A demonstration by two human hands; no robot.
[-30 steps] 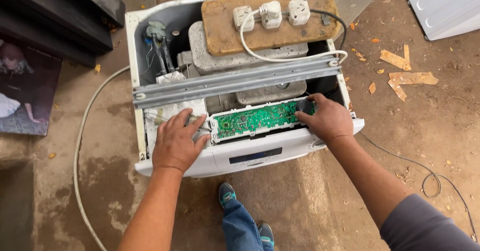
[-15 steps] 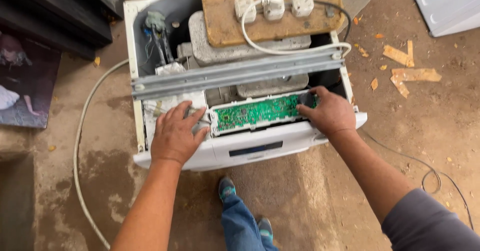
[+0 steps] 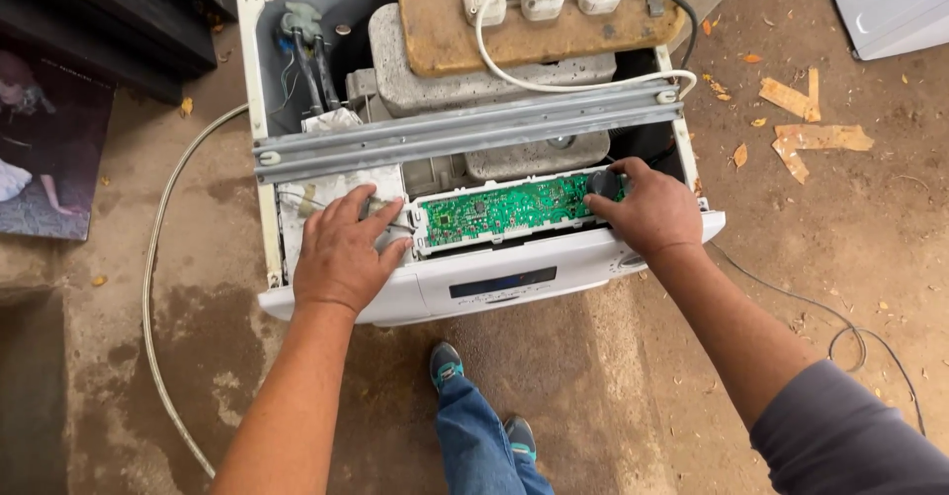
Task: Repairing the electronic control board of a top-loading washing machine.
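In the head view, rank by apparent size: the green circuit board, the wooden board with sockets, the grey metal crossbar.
1. Grey metal crossbar, longest.
2. Wooden board with sockets, shorter but broader; it is cut off at the top edge, so ranks 1 and 2 are unsure.
3. Green circuit board, clearly smallest.

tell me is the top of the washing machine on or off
Off. The washing machine is open from above: green circuit board, grey crossbar and concrete block lie exposed. Left hand and right hand rest at the board's ends.
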